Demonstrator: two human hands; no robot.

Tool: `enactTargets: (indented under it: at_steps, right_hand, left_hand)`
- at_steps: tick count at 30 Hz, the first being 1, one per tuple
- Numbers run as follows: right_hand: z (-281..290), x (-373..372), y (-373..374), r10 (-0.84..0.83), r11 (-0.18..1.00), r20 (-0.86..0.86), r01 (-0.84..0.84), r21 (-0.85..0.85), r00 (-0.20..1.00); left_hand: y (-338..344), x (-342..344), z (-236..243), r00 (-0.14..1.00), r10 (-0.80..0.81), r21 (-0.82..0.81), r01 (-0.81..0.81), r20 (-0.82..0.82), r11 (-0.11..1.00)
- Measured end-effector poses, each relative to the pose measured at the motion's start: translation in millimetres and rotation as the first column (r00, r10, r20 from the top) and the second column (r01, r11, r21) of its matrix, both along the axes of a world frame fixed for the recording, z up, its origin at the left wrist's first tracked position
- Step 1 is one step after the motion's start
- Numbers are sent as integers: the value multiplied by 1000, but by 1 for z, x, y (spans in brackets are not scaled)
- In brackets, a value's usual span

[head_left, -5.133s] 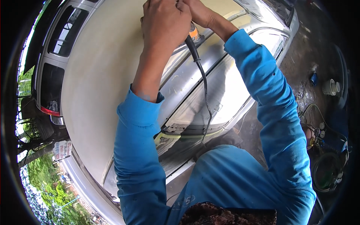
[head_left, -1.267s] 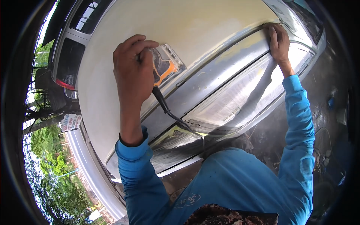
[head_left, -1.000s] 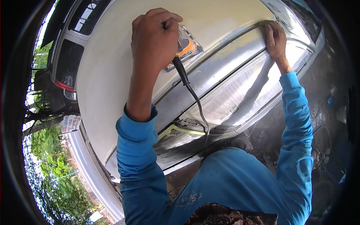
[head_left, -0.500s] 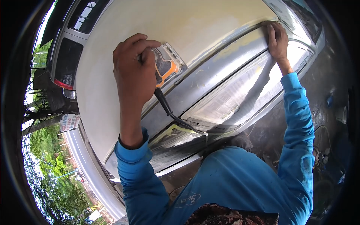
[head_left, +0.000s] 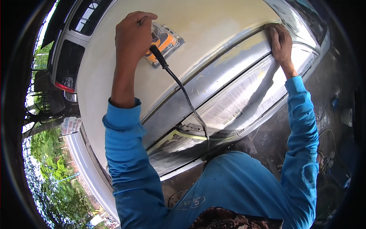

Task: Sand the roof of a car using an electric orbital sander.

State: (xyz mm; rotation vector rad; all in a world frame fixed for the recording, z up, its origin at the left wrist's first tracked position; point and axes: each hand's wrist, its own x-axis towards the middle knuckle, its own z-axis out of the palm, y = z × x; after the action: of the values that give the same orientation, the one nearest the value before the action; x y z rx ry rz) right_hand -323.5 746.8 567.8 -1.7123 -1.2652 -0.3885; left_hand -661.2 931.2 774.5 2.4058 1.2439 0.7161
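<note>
My left hand (head_left: 133, 36) is closed over the top of an orange electric sander (head_left: 166, 41) with a flat rectangular pad. The sander lies on the cream-coloured car roof (head_left: 209, 23), which has dull, sanded-looking patches. From its rear a black power cord (head_left: 183, 89) hangs down across the car's side. Farther right, my right hand (head_left: 281, 44) has its fingers bent over the roof edge (head_left: 244, 37) near the windshield; the fingertips are partly hidden there.
Below the roof edge are the car's side windows (head_left: 228, 107), covered with a dusty film. Another vehicle (head_left: 68, 61) stands at the far left. A sign (head_left: 71, 125) and trees (head_left: 53, 160) show beyond. Cables and other items lie on the dark floor (head_left: 324, 99) at right.
My left hand has carried the sander up and inward from near the roof edge, and its pad now lies flatter on the roof. The cord stretches farther. My right hand stays in place.
</note>
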Motion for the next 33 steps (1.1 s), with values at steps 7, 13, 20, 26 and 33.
enactTargets:
  at_steps: [7,13,20,26,33]
  right_hand:
    - [6,-7,1,17,999,7,-17,29,1000]
    - [9,-12,0,-10,1000,-32,11,26,999]
    - [8,-10,1,13,999,-30,-11,43,999]
    - [5,-7,2,7,999,5,-7,35,1000]
    - [8,-10,1,-6,1000,-38,6,16,999]
  left_hand:
    - [-18,-44,-5,1000,13,69,-14,21,997]
    - [-40,-24,-22,994,-108,300,99,12,949]
    - [-11,5,-1,997,-60,104,65,-48,992]
    - [-14,0,-12,997,-77,126,78,-14,989]
    - [-3,7,-8,1000,-12,122,14,-18,992]
